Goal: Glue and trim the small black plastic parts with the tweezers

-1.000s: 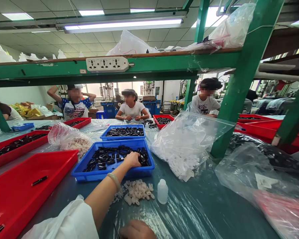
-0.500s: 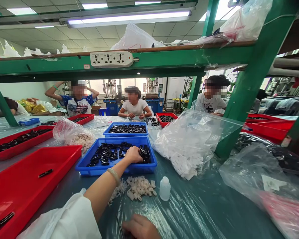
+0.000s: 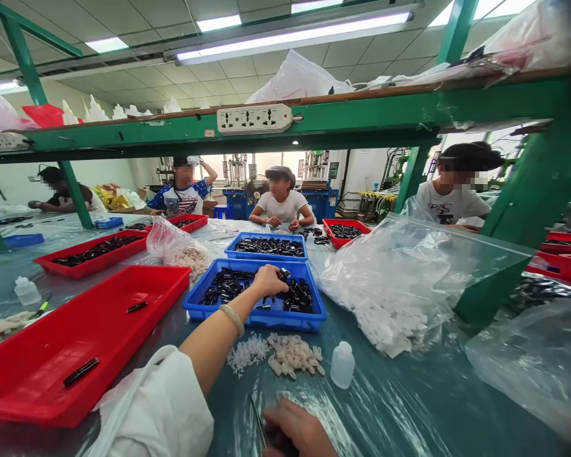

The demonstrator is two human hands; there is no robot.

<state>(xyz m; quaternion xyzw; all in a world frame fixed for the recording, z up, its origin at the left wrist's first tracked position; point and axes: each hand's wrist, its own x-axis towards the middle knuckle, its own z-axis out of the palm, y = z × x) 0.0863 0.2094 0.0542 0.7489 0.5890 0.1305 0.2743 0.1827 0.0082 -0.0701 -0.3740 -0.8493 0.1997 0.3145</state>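
Observation:
My left hand, with a bracelet at the wrist, is above the nearer blue tray. Its fingers are closed on a small black part, over a heap of similar black parts. At the bottom edge my right hand is curled round thin, pointed tweezers, partly hidden and blurred. Between hands and tray lie a pile of cream-coloured pieces and a pile of tiny white pieces. A small white bottle stands to their right.
A red tray on the left holds two black parts. Behind are another blue tray and a bag of cream pieces. A large clear bag lies right, beside a green post. A green shelf crosses overhead; several people sit opposite.
My left hand has lifted slightly from the black parts, and one now shows at its fingertips. The view has swung left, bringing more of the red tray into sight.

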